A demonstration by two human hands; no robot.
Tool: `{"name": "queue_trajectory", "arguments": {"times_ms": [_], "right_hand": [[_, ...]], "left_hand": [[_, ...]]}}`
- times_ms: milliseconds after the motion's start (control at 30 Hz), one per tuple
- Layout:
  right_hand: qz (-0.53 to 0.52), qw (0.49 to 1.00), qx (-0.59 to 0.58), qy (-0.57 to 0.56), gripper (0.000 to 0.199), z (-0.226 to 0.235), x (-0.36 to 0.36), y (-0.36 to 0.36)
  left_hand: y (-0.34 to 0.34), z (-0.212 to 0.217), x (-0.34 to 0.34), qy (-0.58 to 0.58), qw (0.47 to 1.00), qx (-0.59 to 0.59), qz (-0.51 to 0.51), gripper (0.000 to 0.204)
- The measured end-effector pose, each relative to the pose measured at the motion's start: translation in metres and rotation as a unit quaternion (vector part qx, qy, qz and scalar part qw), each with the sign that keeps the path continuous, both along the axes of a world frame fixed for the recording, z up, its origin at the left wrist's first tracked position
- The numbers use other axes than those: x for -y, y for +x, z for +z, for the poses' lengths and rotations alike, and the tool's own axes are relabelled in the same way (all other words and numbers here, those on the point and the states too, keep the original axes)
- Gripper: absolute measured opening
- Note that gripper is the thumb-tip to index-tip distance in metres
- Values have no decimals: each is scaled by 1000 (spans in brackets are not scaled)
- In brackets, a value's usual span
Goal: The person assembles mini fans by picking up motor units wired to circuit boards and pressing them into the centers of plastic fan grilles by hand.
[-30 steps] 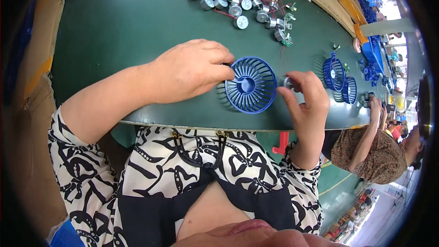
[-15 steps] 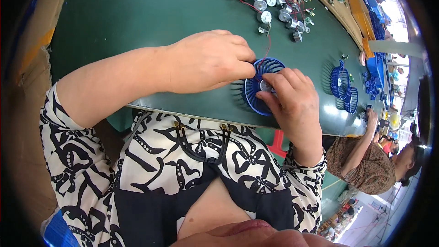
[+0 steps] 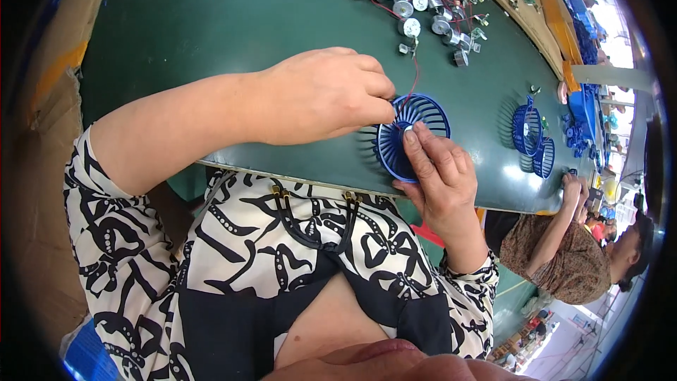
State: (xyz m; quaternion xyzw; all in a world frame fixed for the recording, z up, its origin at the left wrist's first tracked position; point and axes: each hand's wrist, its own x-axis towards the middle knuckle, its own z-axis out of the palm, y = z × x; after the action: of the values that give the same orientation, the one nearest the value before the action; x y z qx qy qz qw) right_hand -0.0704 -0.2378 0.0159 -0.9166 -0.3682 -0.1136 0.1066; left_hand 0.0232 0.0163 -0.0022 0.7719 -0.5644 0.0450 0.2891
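Note:
A round blue slatted fan cover (image 3: 431, 114) is held near the table's front edge, its hollow side facing up. My left hand (image 3: 335, 95) is closed at the cover's left rim; its fingertips are partly hidden, and I cannot tell whether they also pinch the wire. My right hand (image 3: 446, 176) grips the cover from the right. Its thumb is by the near rim and its fingertips press on a small motor (image 3: 409, 129) at the centre, mostly covered by them. From the cover, a thin red wire (image 3: 417, 70) runs up to a small circuit board (image 3: 407, 48).
Several silver motors (image 3: 410, 27) with red wires and green boards lie heaped at the far side. Two blue covers (image 3: 527, 129) stand to the right. Cardboard (image 3: 539, 10) edges the table (image 3: 183, 35). A co-worker (image 3: 557, 250) is seated at the right.
My right hand has shifted down and turned from pinching the motor to pressing on it, with the thumb now at the cover's near rim. My left hand has hardly moved.

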Motion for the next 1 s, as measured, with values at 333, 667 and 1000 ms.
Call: {"name": "queue_trajectory", "arguments": {"times_ms": [333, 667, 1000], "right_hand": [[-13, 1000, 4, -11, 61, -8, 4, -1], [-400, 898, 166, -73, 57, -4, 78, 22], [23, 1000, -6, -14, 53, 1, -40, 32]], "left_hand": [[10, -3, 3, 9, 999, 5, -33, 30], [36, 9, -7, -184, 973, 32, 134, 47], [205, 55, -174, -171, 825, 86, 533, 39]]}}
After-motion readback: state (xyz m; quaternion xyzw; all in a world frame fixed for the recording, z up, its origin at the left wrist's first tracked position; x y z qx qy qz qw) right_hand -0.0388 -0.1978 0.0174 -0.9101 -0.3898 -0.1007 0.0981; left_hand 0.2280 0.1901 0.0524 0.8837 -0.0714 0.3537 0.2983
